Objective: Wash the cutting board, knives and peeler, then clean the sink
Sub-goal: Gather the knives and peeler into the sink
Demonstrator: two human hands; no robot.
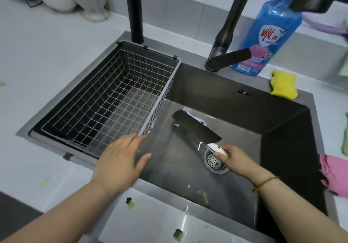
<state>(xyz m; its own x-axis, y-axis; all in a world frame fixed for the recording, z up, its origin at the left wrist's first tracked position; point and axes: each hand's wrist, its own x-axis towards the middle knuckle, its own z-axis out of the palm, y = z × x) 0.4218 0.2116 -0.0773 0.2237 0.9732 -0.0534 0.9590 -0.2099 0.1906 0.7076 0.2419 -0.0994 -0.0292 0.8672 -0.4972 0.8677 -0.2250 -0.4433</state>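
The dark grey steel sink (244, 110) carried a wire mesh basket (105, 99) hung on its 9 o'clock side, likely for draining. At 6 o'clock a clear plastic cutting board (160, 220), flecked with green scraps, sloped into the basin, presumably so rinse water would run off. The left hand (120, 156) lay spread, fingers nearly straight, steadying its far edge. The right hand (235, 158) was curled round the white handle of a black-bladed knife (197, 127), blade aimed at 10 o'clock, away from both hands, above the round drain strainer (213, 160). No peeler showed.
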